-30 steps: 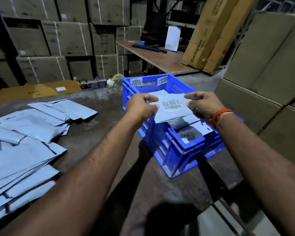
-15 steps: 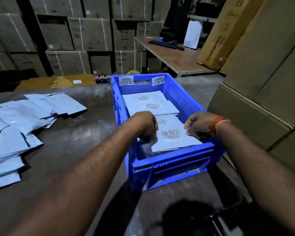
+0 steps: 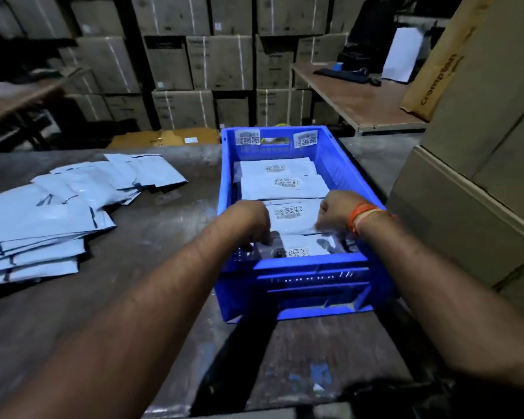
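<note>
A blue plastic crate (image 3: 312, 285) stands on the grey table and holds several white parcels with barcode labels. Both my hands reach down inside its near end. My left hand (image 3: 250, 220) and my right hand (image 3: 335, 213), an orange thread band at its wrist, curl their fingers over the far corners of the nearest parcel (image 3: 300, 251), which lies low against the crate's front wall. The fingertips are blurred and partly hidden. Another labelled parcel (image 3: 288, 213) shows between the two hands, and two more (image 3: 285, 184) lie farther back.
A spread heap of grey mailer bags (image 3: 52, 219) covers the table's left side. Large cardboard boxes (image 3: 478, 192) rise close on the right of the crate. Stacked cartons fill the back wall, and a wooden desk (image 3: 360, 95) with a keyboard stands at the back right.
The parcel held above the crate a second ago has gone down with both hands into the crate's near end. The view has swung so that the crate lies straight ahead.
</note>
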Demonstrator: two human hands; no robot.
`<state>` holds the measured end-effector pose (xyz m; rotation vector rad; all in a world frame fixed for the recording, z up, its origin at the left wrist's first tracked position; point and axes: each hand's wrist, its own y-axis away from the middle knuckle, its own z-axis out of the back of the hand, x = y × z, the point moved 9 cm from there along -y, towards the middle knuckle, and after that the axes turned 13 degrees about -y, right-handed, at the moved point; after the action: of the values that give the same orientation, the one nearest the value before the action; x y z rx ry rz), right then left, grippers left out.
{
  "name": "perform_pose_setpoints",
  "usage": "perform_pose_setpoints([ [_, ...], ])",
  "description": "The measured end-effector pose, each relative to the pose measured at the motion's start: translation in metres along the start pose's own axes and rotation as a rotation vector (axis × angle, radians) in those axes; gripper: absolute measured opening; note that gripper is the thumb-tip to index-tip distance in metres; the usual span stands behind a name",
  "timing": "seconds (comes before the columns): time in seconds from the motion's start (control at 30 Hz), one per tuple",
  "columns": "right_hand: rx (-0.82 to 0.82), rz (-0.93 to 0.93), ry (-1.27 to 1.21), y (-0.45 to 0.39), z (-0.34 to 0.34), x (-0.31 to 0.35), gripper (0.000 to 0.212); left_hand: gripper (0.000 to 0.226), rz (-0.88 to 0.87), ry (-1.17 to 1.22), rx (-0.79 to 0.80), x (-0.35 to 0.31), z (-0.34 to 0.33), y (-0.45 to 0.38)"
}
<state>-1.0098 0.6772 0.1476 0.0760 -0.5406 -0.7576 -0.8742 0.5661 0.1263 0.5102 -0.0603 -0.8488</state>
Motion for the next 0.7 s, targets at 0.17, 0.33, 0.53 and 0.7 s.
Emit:
perform_pose_setpoints([
  [0.17, -0.138, 0.18, -0.293, -0.002, 0.03, 0.067, 0.013, 0.014, -0.012, 0.326, -0.337, 0.045, 0.061, 0.028],
  [0.33, -0.148, 0.325, -0.355, -0.01, 0.018, 0.161, 0.011, 0.01, 0.028, 0.518, -0.452, 0.12, 0.087, 0.038],
  [0.53, -0.03, 0.43, -0.267, -0.036, -0.039, 0.282, 0.011, 0.015, 0.109, 0.438, -0.478, 0.241, 0.087, 0.02],
  [0.7, 0.126, 0.421, -0.157, -0.075, -0.134, 0.365, 0.004, 0.027, 0.182, 0.193, -0.518, 0.356, 0.076, 0.0],
])
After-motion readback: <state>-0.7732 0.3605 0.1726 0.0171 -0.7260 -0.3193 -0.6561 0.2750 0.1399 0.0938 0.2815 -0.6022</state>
